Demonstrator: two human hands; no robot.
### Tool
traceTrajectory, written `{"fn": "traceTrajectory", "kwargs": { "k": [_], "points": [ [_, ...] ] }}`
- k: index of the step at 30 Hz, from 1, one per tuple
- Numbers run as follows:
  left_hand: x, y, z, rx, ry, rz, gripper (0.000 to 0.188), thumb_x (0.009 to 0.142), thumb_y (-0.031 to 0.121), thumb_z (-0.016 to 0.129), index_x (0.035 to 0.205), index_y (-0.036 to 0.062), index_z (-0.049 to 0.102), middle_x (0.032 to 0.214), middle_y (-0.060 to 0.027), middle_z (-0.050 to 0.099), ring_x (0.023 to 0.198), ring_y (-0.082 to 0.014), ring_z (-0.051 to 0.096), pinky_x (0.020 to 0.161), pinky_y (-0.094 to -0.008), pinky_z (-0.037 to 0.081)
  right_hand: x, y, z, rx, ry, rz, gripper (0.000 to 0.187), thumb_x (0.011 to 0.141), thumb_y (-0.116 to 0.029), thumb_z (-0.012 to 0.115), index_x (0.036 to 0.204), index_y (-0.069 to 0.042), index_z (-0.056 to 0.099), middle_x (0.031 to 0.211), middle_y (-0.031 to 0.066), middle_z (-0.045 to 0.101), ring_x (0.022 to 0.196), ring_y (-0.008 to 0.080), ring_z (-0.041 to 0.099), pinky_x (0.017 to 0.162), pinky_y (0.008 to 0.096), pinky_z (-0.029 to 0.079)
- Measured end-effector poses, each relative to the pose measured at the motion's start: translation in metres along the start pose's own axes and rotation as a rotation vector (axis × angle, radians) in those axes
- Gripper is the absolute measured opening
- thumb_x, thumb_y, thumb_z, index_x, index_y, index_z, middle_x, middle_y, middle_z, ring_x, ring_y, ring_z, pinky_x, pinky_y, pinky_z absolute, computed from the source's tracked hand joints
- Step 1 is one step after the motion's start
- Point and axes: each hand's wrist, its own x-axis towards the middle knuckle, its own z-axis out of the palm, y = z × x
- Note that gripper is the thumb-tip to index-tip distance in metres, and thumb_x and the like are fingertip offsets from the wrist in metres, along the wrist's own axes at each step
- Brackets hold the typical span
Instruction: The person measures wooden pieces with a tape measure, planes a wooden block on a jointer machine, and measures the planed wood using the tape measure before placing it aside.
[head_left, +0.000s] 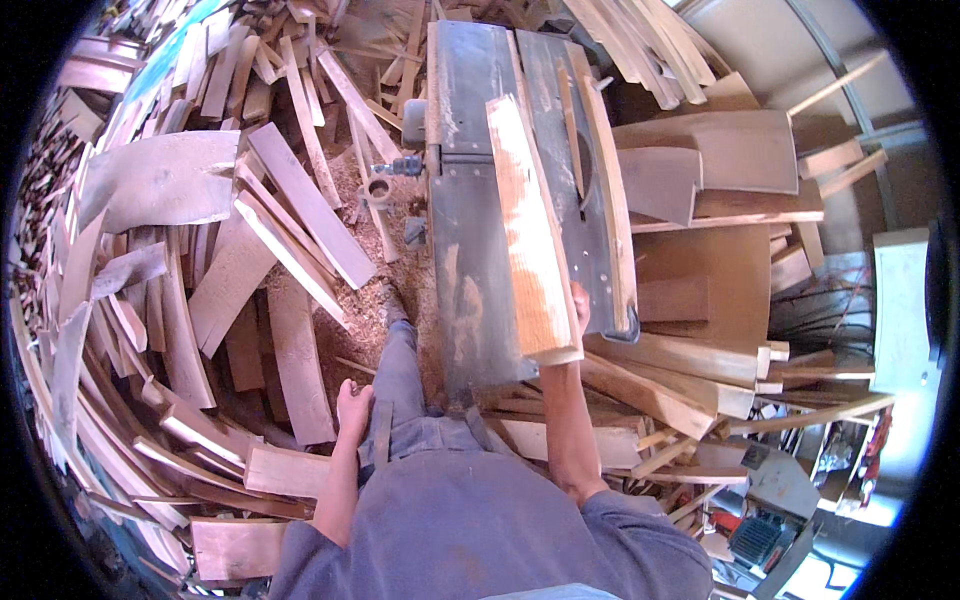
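A thick, pale wooden beam (530, 240) lies lengthwise on the metal table (465, 300) of a woodworking machine, its near end at the table's front. My right hand (580, 305) grips the beam's right side close to that end; the beam hides part of the hand. To the left of the machine, my left hand (354, 402) hangs beside my thigh with its fingers curled in and nothing visible in them. Along the table's right part runs a wooden strip (610, 190), and a thinner stick (570, 130) lies next to it.
Offcuts and boards (305, 205) are heaped on the left, with sawdust (375, 250) on the floor by my foot. Wide boards (720, 150) are stacked right of the machine. An electric motor (755, 540) sits at the lower right. A metal fitting (380, 188) juts from the machine's left side.
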Motion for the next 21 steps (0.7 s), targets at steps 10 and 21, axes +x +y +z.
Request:
{"fn": "traceTrajectory", "kwargs": {
  "k": [10, 21],
  "points": [
    [-0.044, -0.140, -0.032, 0.363, -0.013, -0.010, 0.043, 0.080, 0.036, 0.075, 0.089, -0.0040, 0.061, 0.086, -0.0205, 0.070, 0.080, -0.0301, 0.068, 0.073, -0.0400, 0.052, -0.147, -0.037, -0.020, -0.256, 0.079, 0.104, 0.070, 0.083, -0.028, 0.069, 0.143, 0.002, 0.049, 0.132, 0.0188, 0.062, 0.114, 0.0274, 0.065, 0.097, 0.0408, 0.055],
    [-0.071, -0.210, -0.040, 0.410, -0.167, -0.121, 0.045, 0.077, 0.041, 0.078, 0.083, 0.0017, 0.057, 0.079, -0.0135, 0.066, 0.074, -0.0204, 0.061, 0.069, -0.0402, 0.050, -0.178, 0.025, -0.037, -2.075, 0.034, -0.298, 0.091, 0.074, -0.029, 0.076, 0.156, -0.017, 0.038, 0.113, 0.0289, 0.062, 0.093, 0.0434, 0.067, 0.079, 0.0482, 0.057]
  ]
}}
